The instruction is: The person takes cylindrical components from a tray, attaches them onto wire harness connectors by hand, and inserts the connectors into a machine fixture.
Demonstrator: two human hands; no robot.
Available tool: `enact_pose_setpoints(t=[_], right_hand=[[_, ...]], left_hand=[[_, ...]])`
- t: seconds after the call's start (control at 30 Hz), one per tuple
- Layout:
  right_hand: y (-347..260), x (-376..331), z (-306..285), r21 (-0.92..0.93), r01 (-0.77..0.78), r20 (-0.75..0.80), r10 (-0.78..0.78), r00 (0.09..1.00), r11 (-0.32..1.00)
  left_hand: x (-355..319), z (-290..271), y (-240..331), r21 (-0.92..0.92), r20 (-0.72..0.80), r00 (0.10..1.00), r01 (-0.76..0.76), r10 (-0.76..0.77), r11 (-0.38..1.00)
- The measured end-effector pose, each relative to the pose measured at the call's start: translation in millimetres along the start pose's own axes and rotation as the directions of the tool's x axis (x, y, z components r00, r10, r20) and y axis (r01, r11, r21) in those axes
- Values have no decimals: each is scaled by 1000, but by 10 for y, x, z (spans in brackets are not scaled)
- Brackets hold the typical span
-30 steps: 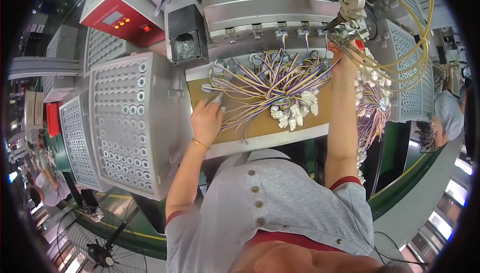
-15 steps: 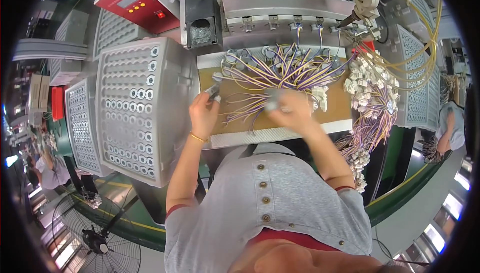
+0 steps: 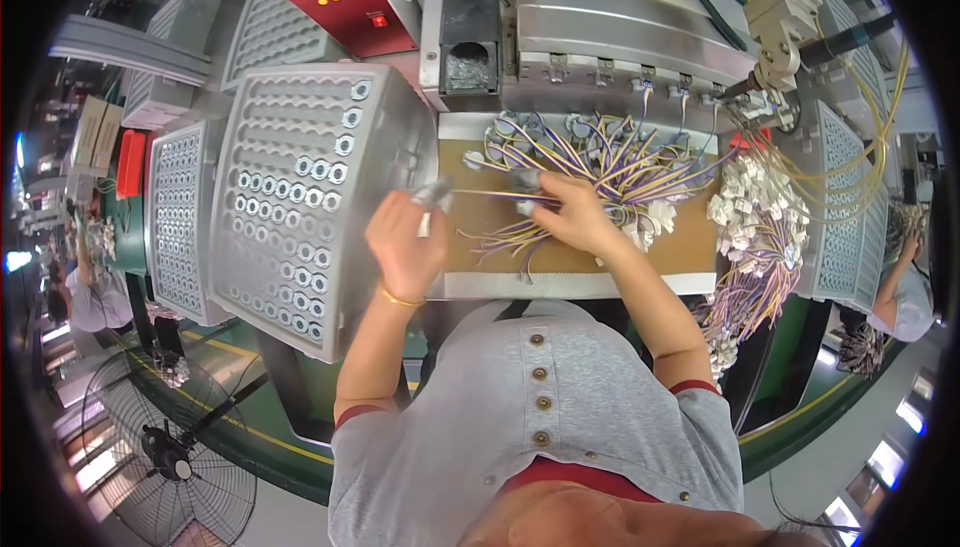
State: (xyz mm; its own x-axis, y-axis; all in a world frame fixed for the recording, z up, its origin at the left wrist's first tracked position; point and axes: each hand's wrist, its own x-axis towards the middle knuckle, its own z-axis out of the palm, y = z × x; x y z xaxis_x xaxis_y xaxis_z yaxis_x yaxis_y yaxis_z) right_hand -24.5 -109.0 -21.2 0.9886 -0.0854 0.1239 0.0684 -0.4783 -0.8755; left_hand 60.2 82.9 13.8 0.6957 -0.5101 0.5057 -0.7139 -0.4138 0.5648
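My left hand (image 3: 405, 242) is closed on a small silver-grey wired part (image 3: 430, 193), held just off the left edge of the brown board (image 3: 470, 277). From it a yellow-and-purple wire pair (image 3: 480, 193) runs nearly straight to the right. My right hand (image 3: 578, 215) is over the board with thumb and forefinger pinched round a grey piece (image 3: 524, 183), whose kind I cannot make out. Behind and beside it lies a spread bundle of wire leads (image 3: 620, 162) with round grey parts on their far ends and white connectors at the right.
To the left stands a tilted grey tray (image 3: 270, 277) holding rows of round metal parts. A red control box (image 3: 345, 2) and a black holder (image 3: 470, 47) are behind. At right hangs a connector bundle (image 3: 755, 217). Pliers (image 3: 715, 7) lie on the metal fixture (image 3: 620, 22).
My left hand has lifted the wired part off the board's left side toward the tray, its wires now drawn straight. My right hand has slowed over the wires. The whole view has shifted right.
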Motion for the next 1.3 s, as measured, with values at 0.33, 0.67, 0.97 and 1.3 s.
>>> enact_pose_setpoints(t=[0.33, 0.67, 0.97, 1.3], right_hand=[[-417, 61, -52, 337, -82, 137, 38, 990, 938], [-426, 102, -115, 381, 41, -154, 20, 988, 923], [-362, 187, -116, 202, 74, -150, -44, 988, 977], [-514, 159, -179, 267, -82, -57, 101, 993, 960]], left_hand=[[474, -327, -582, -52, 195, 937, 303, -288, 951], [1060, -152, -1257, 600, 8, 920, 310, -393, 738], [167, -141, 62, -816, 476, 761, 569, -440, 102], [12, 103, 184, -794, 482, 786, 579, -387, 185]])
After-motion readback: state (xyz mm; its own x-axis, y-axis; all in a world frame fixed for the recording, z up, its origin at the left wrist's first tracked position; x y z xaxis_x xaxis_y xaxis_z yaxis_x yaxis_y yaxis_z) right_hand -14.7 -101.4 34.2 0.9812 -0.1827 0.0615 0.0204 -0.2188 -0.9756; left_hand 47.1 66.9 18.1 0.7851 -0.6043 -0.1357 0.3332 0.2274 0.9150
